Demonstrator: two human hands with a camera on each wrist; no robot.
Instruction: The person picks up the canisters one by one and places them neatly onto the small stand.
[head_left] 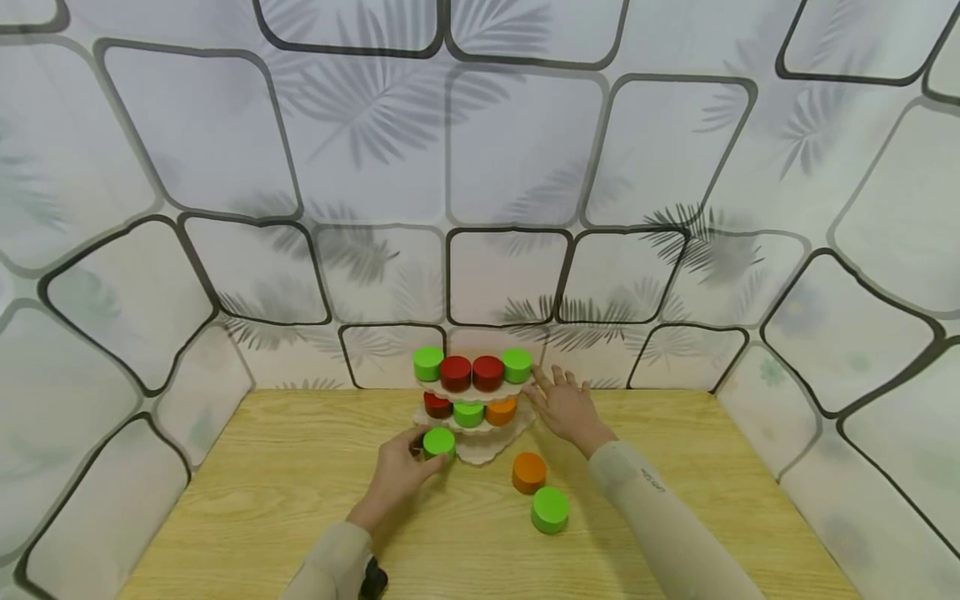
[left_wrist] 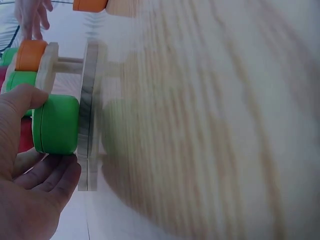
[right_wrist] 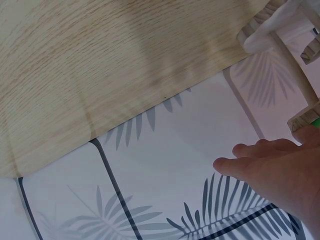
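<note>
A tiered wooden stand (head_left: 478, 451) with scalloped shelves stands against the back wall. My left hand (head_left: 396, 472) grips a green round block (head_left: 438, 442) between thumb and fingers at the left of the lowest shelf; in the left wrist view this green block (left_wrist: 59, 124) is right at that shelf's board. My right hand (head_left: 570, 411), fingers straight and spread, is at the right edge of the upper shelves. On the top shelf are two red blocks (head_left: 456, 374) between two green ones (head_left: 517, 365). The middle shelf bears a red, a green and an orange block (head_left: 501, 411).
An orange round block (head_left: 529, 472) and a green round block (head_left: 550, 509) lie on the wooden table (head_left: 247, 500), in front of the stand and to its right. Patterned white walls (head_left: 517, 150) enclose the table at the back and sides.
</note>
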